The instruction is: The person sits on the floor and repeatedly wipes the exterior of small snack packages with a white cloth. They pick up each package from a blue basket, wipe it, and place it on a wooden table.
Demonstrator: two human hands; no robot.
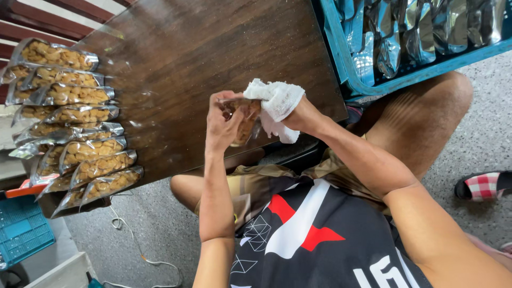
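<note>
My left hand (221,124) grips a clear snack pouch (243,120) filled with golden-brown pieces, held over the near edge of a dark wooden table (202,48). My right hand (298,114) presses a crumpled white cloth (277,101) against the top of that pouch. The cloth hides most of my right hand's fingers. A row of several filled, sealed pouches (80,122) lies overlapped along the table's left edge.
A blue plastic crate (346,58) at the upper right holds several silvery pouches. A blue basket (21,229) sits on the floor at lower left beside a white cable (141,250). My bare knees are below the table. A checked slipper (482,185) lies at right.
</note>
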